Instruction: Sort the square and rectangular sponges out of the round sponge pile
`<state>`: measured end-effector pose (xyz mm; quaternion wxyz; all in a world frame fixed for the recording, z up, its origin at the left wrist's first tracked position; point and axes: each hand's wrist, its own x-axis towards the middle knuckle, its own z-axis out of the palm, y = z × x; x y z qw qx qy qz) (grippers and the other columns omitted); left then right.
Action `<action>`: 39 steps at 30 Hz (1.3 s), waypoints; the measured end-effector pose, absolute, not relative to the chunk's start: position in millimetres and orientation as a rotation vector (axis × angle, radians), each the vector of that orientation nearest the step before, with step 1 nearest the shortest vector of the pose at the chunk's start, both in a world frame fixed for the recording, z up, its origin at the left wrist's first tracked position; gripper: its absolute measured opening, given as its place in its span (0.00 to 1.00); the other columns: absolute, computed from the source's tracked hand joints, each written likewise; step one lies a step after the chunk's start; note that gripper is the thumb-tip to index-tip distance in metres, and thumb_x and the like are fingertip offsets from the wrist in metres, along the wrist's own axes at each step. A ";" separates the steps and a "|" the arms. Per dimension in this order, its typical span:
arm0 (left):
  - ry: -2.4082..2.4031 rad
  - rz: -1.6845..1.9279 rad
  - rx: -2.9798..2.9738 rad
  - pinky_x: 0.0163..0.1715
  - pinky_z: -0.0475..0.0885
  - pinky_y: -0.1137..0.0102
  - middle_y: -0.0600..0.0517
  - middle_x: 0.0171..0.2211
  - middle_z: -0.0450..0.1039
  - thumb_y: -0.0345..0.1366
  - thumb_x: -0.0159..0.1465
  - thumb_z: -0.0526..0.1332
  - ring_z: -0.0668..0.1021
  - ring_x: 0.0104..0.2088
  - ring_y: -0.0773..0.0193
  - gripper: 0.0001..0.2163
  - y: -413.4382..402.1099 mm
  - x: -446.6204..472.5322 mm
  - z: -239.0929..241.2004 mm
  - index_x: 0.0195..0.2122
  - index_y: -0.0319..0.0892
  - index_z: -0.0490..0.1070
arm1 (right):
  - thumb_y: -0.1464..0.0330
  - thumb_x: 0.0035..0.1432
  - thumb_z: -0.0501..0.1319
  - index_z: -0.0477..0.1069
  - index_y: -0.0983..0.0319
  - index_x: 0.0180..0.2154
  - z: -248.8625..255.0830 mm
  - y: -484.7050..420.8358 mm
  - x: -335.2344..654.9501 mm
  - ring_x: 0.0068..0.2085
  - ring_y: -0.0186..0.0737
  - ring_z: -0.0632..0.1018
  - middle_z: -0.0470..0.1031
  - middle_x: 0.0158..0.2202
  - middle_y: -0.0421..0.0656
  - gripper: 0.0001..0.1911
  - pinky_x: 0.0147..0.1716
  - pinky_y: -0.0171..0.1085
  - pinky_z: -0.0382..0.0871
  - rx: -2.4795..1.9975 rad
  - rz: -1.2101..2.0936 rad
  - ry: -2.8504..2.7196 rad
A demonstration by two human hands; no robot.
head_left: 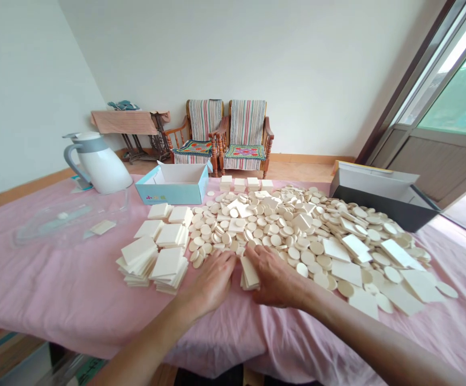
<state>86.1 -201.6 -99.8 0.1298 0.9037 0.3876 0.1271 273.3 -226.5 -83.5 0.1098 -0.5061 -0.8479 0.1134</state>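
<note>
We sit at the near edge of a table (56, 300) with a pink cloth on it. Our right hand (275, 279) is closed around a small stack (249, 272) of cream square pieces. The fingers curl over the top and the stack stands on its edge on the cloth. It is near the middle of the near edge, just at the front of the big pile (281, 225).

Our left hand (212, 281) lies flat beside it with the fingers spread out. The fingertips are right next to the small stack and touch the front of the big pile. This hand holds nothing.

The big pile is made of many cream round pieces with some squares mixed in. It fills the middle of the table and runs out to the right edge. Bigger flat squares (377, 262) lie on the right part of it.

Left of our hands are tidy stacks of squares (152, 257), close together. A few little stacks (243, 183) stand in a row at the far edge.

A light blue box (174, 185) stands open at the far edge, left of the middle. A white jug (98, 161) is by the far left corner. In front of it lies a clear plastic lid (68, 220). A dark box (381, 195) sits open at the far right corner.

Behind the table are two wooden chairs (225, 136) with striped covers.
</note>
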 end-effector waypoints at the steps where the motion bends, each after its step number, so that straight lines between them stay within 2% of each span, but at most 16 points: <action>1: 1.126 0.369 2.638 0.56 0.64 0.62 0.49 0.53 0.69 0.20 0.60 0.47 0.67 0.55 0.59 0.22 -198.0 89.5 -98.5 0.52 0.44 0.67 | 0.73 0.38 0.60 0.60 0.63 0.43 -84.0 -226.9 278.3 0.43 0.46 0.68 0.66 0.42 0.48 0.25 0.42 0.42 0.64 -1.497 0.316 -2.472; 4: 1.235 0.393 2.655 0.55 0.64 0.61 0.46 0.52 0.69 0.20 0.58 0.49 0.68 0.55 0.57 0.22 -192.1 96.9 -94.4 0.51 0.41 0.68 | 0.73 0.40 0.59 0.59 0.61 0.41 -85.8 -229.7 293.0 0.41 0.45 0.68 0.66 0.39 0.46 0.22 0.40 0.41 0.63 -1.547 0.314 -2.404; 6: 1.413 0.406 2.644 0.57 0.62 0.56 0.43 0.55 0.67 0.24 0.59 0.53 0.66 0.57 0.52 0.21 -191.4 98.7 -93.2 0.55 0.40 0.66 | 0.73 0.40 0.58 0.58 0.60 0.39 -87.7 -232.8 301.9 0.41 0.44 0.68 0.66 0.38 0.45 0.21 0.40 0.40 0.63 -1.556 0.331 -2.368; 7: 1.515 0.384 2.628 0.58 0.59 0.52 0.41 0.58 0.63 0.28 0.60 0.56 0.63 0.60 0.48 0.23 -191.3 98.8 -93.5 0.58 0.40 0.62 | 0.73 0.40 0.58 0.58 0.60 0.39 -89.0 -234.3 306.0 0.41 0.44 0.68 0.65 0.39 0.45 0.20 0.40 0.40 0.63 -1.550 0.334 -2.354; 9: 1.676 0.261 2.557 0.59 0.52 0.43 0.38 0.66 0.49 0.37 0.61 0.58 0.53 0.65 0.38 0.31 -190.0 98.5 -95.8 0.65 0.41 0.52 | 0.73 0.40 0.59 0.58 0.60 0.39 -91.9 -236.9 313.0 0.42 0.44 0.67 0.65 0.39 0.45 0.20 0.41 0.40 0.63 -1.535 0.330 -2.331; 12: 1.757 0.027 2.400 0.54 0.48 0.32 0.40 0.70 0.30 0.49 0.62 0.56 0.38 0.66 0.32 0.38 -182.7 100.9 -100.3 0.69 0.46 0.39 | 0.73 0.39 0.59 0.58 0.60 0.39 -95.6 -238.5 320.5 0.42 0.45 0.67 0.65 0.39 0.45 0.21 0.41 0.40 0.64 -1.519 0.317 -2.317; 16: 1.746 -0.052 2.345 0.50 0.44 0.26 0.43 0.69 0.21 0.57 0.60 0.54 0.33 0.65 0.30 0.42 -165.1 114.5 -103.0 0.69 0.51 0.32 | 0.73 0.40 0.59 0.59 0.60 0.40 -96.5 -236.8 325.6 0.41 0.45 0.68 0.65 0.38 0.45 0.21 0.41 0.41 0.63 -1.512 0.303 -2.296; 20: 1.703 0.014 2.391 0.54 0.45 0.30 0.43 0.70 0.24 0.58 0.60 0.55 0.37 0.65 0.28 0.42 -147.4 135.6 -106.1 0.69 0.50 0.35 | 0.72 0.40 0.60 0.59 0.60 0.39 -96.0 -234.0 329.3 0.39 0.45 0.69 0.65 0.37 0.44 0.20 0.39 0.40 0.63 -1.528 0.330 -2.258; 23: 1.708 0.084 2.447 0.57 0.50 0.37 0.44 0.70 0.28 0.45 0.64 0.55 0.41 0.67 0.33 0.35 -135.0 151.2 -111.9 0.68 0.49 0.40 | 0.72 0.39 0.60 0.59 0.59 0.39 -97.2 -233.7 332.9 0.39 0.44 0.69 0.65 0.37 0.44 0.21 0.39 0.39 0.63 -1.532 0.349 -2.218; 25: 1.721 0.112 2.474 0.56 0.51 0.37 0.43 0.70 0.30 0.36 0.63 0.55 0.43 0.67 0.35 0.32 -125.6 157.9 -116.4 0.68 0.49 0.43 | 0.73 0.39 0.60 0.58 0.59 0.38 -98.2 -234.5 335.5 0.39 0.44 0.69 0.65 0.37 0.43 0.21 0.38 0.39 0.63 -1.539 0.351 -2.195; 27: 1.714 0.127 2.499 0.56 0.51 0.37 0.44 0.70 0.32 0.32 0.63 0.54 0.43 0.67 0.37 0.32 -114.4 159.3 -120.1 0.68 0.49 0.44 | 0.73 0.39 0.60 0.58 0.59 0.39 -98.7 -235.2 338.1 0.39 0.44 0.68 0.65 0.37 0.43 0.21 0.38 0.39 0.63 -1.554 0.350 -2.182; 29: 1.685 0.127 2.522 0.57 0.50 0.37 0.44 0.70 0.32 0.32 0.64 0.54 0.42 0.67 0.38 0.31 -101.4 155.4 -121.8 0.67 0.51 0.45 | 0.72 0.40 0.60 0.59 0.59 0.40 -98.7 -235.0 340.2 0.39 0.44 0.68 0.65 0.37 0.43 0.22 0.38 0.39 0.63 -1.571 0.350 -2.180; 34: 1.590 0.061 2.537 0.56 0.53 0.39 0.45 0.70 0.34 0.42 0.62 0.61 0.45 0.67 0.36 0.34 -69.5 140.9 -114.1 0.67 0.56 0.45 | 0.72 0.39 0.59 0.60 0.60 0.41 -96.4 -229.5 340.0 0.39 0.44 0.68 0.64 0.37 0.44 0.22 0.37 0.39 0.63 -1.569 0.331 -2.209; 36: 1.595 0.049 2.531 0.56 0.53 0.38 0.45 0.70 0.38 0.40 0.62 0.61 0.47 0.66 0.35 0.33 -64.7 141.7 -105.1 0.66 0.56 0.48 | 0.72 0.39 0.59 0.60 0.60 0.41 -94.0 -227.0 337.6 0.39 0.44 0.68 0.64 0.37 0.44 0.22 0.37 0.40 0.63 -1.564 0.324 -2.210; 39: 1.650 0.133 2.563 0.58 0.46 0.37 0.43 0.69 0.39 0.34 0.63 0.59 0.45 0.67 0.37 0.32 -77.1 147.7 -86.7 0.66 0.51 0.48 | 0.71 0.40 0.59 0.60 0.61 0.43 -89.2 -225.3 333.4 0.39 0.44 0.68 0.64 0.38 0.45 0.24 0.37 0.40 0.63 -1.560 0.317 -2.208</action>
